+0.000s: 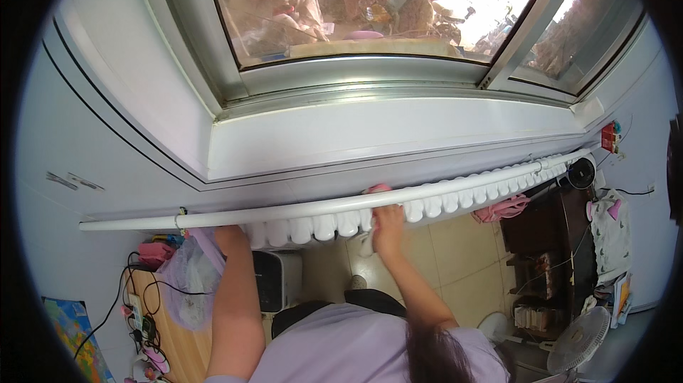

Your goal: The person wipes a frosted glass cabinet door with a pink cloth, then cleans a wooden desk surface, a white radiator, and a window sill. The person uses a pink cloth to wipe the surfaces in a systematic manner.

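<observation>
A white radiator (325, 228) with a row of rounded columns runs along the wall below the window. In front of its top passes a long white pipe (299, 211). My right hand (389, 225) is at the radiator's middle, gripping a pink and whitish cloth (379, 188). Part of the cloth shows above the pipe and part hangs below my fingers. My left hand (230, 240) is by the radiator's left end, just under the pipe. Its fingers are hidden, so its grip cannot be made out. Beside it a sheer purple bag (187, 287) hangs from the pipe.
Above the radiator are a white windowsill (373, 126) and a sliding window. At left stands a wooden desk (181, 348) with cables and a power strip. A black and white appliance (277, 279) is on the floor. Right are a dark cabinet (533, 223) and a fan (579, 340).
</observation>
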`<state>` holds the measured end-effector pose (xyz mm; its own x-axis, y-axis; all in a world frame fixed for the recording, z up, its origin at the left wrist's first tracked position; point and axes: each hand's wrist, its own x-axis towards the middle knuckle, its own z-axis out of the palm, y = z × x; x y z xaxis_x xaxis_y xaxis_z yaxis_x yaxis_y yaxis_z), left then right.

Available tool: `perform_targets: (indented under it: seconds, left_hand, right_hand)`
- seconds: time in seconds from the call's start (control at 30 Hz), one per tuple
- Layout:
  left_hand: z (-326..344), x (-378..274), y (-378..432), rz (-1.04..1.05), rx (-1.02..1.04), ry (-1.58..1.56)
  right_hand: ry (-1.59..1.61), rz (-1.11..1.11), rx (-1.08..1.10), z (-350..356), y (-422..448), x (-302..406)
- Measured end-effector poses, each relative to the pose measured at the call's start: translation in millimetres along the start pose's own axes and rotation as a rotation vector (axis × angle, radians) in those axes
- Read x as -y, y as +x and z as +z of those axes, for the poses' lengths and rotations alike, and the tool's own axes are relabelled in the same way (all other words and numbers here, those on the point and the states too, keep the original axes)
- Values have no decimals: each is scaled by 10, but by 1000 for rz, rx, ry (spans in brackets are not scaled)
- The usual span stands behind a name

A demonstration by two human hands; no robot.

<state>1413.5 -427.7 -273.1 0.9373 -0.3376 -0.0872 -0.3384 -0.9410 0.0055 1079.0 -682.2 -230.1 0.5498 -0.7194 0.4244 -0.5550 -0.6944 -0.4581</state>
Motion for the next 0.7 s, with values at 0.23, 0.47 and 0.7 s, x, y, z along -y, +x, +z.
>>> perform_targets:
  seconds: [0.23,0.47,0.7]
  left_hand:
    - [181,36,182,-260,132,-271]
    - [614,134,245,-321,-143,-477]
    - [496,8,260,-387,-116,-449]
  right_hand:
    - [247,-273,84,277,63,639]
    - [59,-132,-52,-340,108,-581]
    - [227,-93,-10,187,-68,-89]
